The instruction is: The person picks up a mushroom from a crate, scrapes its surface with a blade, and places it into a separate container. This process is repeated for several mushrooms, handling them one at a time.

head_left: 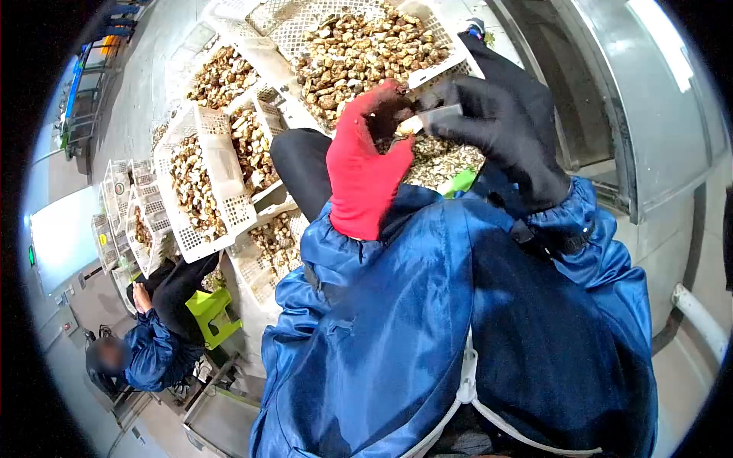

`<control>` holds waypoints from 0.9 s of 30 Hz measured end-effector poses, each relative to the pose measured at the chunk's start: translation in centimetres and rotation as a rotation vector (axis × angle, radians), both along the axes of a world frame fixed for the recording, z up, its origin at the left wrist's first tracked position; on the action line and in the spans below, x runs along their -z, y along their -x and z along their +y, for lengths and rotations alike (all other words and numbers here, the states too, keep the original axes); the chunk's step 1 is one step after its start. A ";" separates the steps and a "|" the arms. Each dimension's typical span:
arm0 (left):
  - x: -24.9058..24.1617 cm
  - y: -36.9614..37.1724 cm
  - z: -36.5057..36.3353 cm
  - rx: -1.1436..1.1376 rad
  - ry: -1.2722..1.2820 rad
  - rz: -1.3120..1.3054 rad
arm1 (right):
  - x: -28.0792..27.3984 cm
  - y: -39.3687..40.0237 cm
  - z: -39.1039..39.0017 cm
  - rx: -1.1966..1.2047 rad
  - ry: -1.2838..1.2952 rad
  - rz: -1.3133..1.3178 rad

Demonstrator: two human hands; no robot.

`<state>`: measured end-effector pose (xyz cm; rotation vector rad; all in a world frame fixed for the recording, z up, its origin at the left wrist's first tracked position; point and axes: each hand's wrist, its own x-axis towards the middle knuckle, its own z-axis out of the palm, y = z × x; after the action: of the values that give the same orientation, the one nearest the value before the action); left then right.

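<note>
My left hand (pixel 363 162), in a red glove with dark fingertips, is curled round a small brown and cream mushroom piece (pixel 409 126). Right beside it, my right hand (pixel 496 122), in a black glove, grips a short flat grey blade (pixel 441 114) whose end meets the piece. Both hands are above a heap of small cut bits (pixel 443 162) in front of my lap. Beyond them, a white perforated crate (pixel 275 30) holds many brown and cream mushroom pieces (pixel 359 57).
More filled crates (pixel 221 172) stand at the left, some stacked. A co-worker in blue (pixel 156 351) sits at the lower left near a green stool (pixel 214 314). A metal frame with panels (pixel 649 99) rises on the right. Something bright green (pixel 462 182) lies by my lap.
</note>
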<state>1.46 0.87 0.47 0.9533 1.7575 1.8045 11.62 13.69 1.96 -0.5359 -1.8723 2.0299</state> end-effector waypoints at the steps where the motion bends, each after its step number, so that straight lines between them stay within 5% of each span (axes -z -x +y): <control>1: 0.3 0.0 0.1 0.010 -0.025 0.069 | 0.1 0.0 0.0 -0.005 -0.120 -0.039; 4: 0.6 0.0 0.1 0.071 -0.085 0.222 | -1.9 -0.1 -0.4 0.009 -0.411 -0.270; 8: -0.1 -0.5 0.3 0.011 -0.110 0.131 | 0.0 -0.2 0.3 0.002 0.294 0.013; 11: -0.1 -0.4 0.2 0.041 -0.102 0.088 | 0.5 -0.3 0.4 -0.033 0.330 0.028; 14: 0.2 -0.3 0.3 0.030 -0.099 0.181 | -0.4 -0.5 0.6 -0.101 0.027 -0.139; 17: -1.1 -0.4 0.4 -0.043 0.082 0.138 | 0.0 -0.3 -0.2 0.042 -0.099 -0.002; 21: 0.0 1.5 -0.7 0.191 0.031 -0.915 | 0.9 -0.3 -0.3 0.030 -0.321 0.076; 27: 0.1 0.9 -0.5 -0.009 0.093 -0.400 | 0.0 -0.2 -0.6 0.051 -0.478 0.054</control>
<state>0.51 0.41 0.38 0.5037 1.5759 1.7550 11.86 13.14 1.99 -0.3872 -2.1821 1.4696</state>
